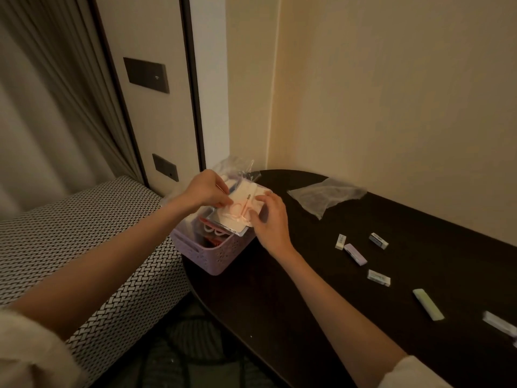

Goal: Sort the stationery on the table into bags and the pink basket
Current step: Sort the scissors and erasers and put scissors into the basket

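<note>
Two hands are working over the pink basket (212,254), which is sitting at the near-left end of the dark table (293,289), beside a woven-patterned seat (84,233). The left hand (205,191) is pinching the left edge of a clear bag (243,204) between thumb and fingertips, and the right hand (272,219) is gripping the bag's right edge with curled fingers. The bag is lying tilted across the basket's top, and pink scissors (239,210) are showing through it. Below it, inside the basket, more packets are lying, one with a red and pink item (211,229) that is too dim to name. Another crumpled clear bag (235,165) is sticking up at the basket's far side.

Farther right, an empty clear bag (327,196) is lying flat near the wall. Near it, scattered well apart on the table, are three small erasers (340,241) (378,240) (378,277), a lilac stick (355,254), a green stick (428,304) and a pale item (500,323) cut off by the right edge.

On the left, a curtain (42,107) is hanging beside a panel with two dark wall plates (146,75) (165,167).
</note>
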Action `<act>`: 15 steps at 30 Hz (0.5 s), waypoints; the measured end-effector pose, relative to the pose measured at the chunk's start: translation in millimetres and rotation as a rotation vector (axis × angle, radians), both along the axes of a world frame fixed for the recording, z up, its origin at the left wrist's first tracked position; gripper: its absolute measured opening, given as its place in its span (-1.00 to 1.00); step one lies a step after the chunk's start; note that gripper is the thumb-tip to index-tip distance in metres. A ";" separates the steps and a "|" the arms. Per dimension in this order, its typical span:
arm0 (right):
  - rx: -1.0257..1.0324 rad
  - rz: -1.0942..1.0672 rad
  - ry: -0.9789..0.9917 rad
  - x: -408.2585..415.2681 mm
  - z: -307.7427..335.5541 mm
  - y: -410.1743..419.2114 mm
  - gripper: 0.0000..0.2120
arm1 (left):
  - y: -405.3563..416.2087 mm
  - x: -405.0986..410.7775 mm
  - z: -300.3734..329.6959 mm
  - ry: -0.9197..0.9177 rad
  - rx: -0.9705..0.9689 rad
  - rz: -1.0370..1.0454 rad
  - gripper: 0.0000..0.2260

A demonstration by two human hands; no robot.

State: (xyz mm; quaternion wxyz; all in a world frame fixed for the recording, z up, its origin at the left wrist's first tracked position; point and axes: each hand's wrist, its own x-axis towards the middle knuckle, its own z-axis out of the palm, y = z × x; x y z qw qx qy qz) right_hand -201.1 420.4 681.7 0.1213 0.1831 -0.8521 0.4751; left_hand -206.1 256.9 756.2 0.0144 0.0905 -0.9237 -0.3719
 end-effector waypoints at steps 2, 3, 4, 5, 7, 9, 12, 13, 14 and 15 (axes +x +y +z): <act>0.046 -0.041 -0.142 -1.0 -1.9 -0.2 -0.57 | 2.2 2.0 -4.1 0.065 -0.088 0.015 -0.75; 0.069 -0.035 -0.164 -0.4 -2.6 -0.9 -0.52 | 3.7 3.4 -6.0 0.102 -0.126 0.011 -0.74; 0.079 -0.033 -0.157 0.9 -4.4 -2.5 -0.46 | 5.4 5.2 -7.6 0.134 -0.156 -0.006 -0.72; 0.096 -0.027 -0.146 0.3 -8.1 -3.9 -0.42 | 7.0 7.2 -8.7 0.151 -0.182 -0.036 -0.70; 0.167 -0.013 -0.154 4.8 -8.1 -2.2 -0.51 | 8.7 11.6 -9.0 0.126 -0.240 -0.125 -0.61; 0.204 -0.010 -0.135 5.3 -9.6 2.1 -0.59 | 4.4 16.0 -6.4 0.046 -0.337 -0.257 -0.48; 0.152 0.051 -0.085 2.0 -9.4 5.4 -0.61 | -7.8 21.3 1.0 -0.061 -0.461 -0.447 -0.32; 0.152 0.085 -0.081 0.1 -8.3 5.8 -0.61 | -10.9 21.9 2.1 -0.068 -0.494 -0.482 -0.32; 0.165 0.118 -0.100 -0.9 -8.2 5.5 -0.59 | -13.5 22.3 2.5 -0.058 -0.532 -0.501 -0.32; 0.181 0.148 -0.109 -3.3 -9.9 5.6 -0.57 | -15.1 22.0 2.1 -0.042 -0.571 -0.511 -0.33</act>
